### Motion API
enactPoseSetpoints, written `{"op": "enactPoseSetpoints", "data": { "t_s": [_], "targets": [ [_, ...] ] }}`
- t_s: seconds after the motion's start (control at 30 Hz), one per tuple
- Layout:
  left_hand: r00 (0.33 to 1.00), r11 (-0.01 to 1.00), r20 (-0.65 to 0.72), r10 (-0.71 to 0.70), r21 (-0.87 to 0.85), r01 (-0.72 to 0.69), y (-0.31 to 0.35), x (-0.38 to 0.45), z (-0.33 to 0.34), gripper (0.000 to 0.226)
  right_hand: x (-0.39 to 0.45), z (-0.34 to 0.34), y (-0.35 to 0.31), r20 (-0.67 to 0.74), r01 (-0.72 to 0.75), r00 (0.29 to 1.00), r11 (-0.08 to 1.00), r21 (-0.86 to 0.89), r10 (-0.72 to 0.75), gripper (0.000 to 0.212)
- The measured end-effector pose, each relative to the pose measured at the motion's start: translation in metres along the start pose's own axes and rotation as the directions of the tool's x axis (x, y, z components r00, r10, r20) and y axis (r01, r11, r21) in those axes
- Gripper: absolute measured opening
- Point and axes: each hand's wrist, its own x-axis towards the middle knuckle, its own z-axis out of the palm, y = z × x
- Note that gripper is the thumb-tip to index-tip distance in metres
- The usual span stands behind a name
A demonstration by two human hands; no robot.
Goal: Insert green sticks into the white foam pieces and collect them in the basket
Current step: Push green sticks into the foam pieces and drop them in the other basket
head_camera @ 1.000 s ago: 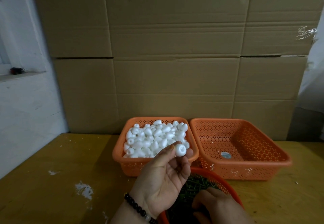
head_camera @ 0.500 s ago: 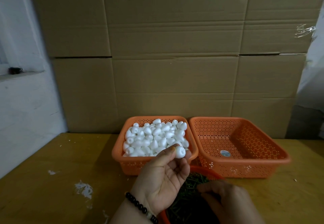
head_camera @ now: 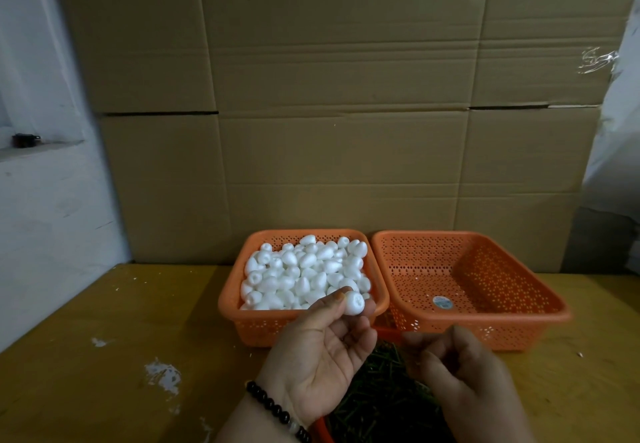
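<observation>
My left hand (head_camera: 322,349) is raised palm up and pinches a white foam piece (head_camera: 354,304) between thumb and fingertips, in front of the left orange basket (head_camera: 229,307) filled with several white foam pieces (head_camera: 304,269). My right hand (head_camera: 464,376) hovers with curled, blurred fingers just right of the left hand, above a pile of green sticks (head_camera: 377,404) in a round orange basket (head_camera: 322,433). Whether a stick sits in those fingers is hidden by blur. The right orange basket (head_camera: 557,314) holds no pieces, only a round sticker on its floor.
The baskets stand on a yellow wooden table (head_camera: 104,356) with white smears at its left. A wall of cardboard boxes (head_camera: 329,113) rises right behind the baskets. A white wall with a ledge is at the left.
My right hand has lifted out of the green sticks and moved up toward the foam piece. My left hand keeps the foam piece in about the same place.
</observation>
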Motion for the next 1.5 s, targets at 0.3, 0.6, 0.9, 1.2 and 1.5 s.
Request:
{"op": "enactPoseSetpoints", "data": {
  "t_s": [0.3,0.6,0.9,1.2,1.5],
  "targets": [
    [1.0,1.0,-0.002,-0.016,-0.022,0.016,0.0,-0.001,0.002,0.031,0.0,0.004,-0.009,-0.117,-0.029,0.991,0.945,0.325,0.07,0.014],
    [1.0,1.0,0.026,-0.014,0.001,0.014,0.0,-0.005,0.005,0.033,0.004,0.0,-0.021,-0.137,-0.052,0.984,0.908,0.415,0.118,0.011],
    [0.999,1.0,0.036,-0.028,0.004,0.028,-0.002,-0.006,0.006,0.035,0.004,-0.005,-0.029,-0.017,-0.22,0.966,0.86,0.46,0.256,0.02],
    [0.999,1.0,0.051,-0.01,0.022,0.009,-0.005,-0.005,0.006,0.034,0.006,-0.017,-0.045,-0.03,-0.099,0.991,0.879,0.467,0.128,0.02],
    [0.998,0.999,0.066,0.014,0.05,-0.017,-0.005,-0.006,0.008,0.022,0.007,-0.021,-0.078,-0.174,0.282,0.944,0.959,-0.021,-0.281,0.013]
  ]
}}
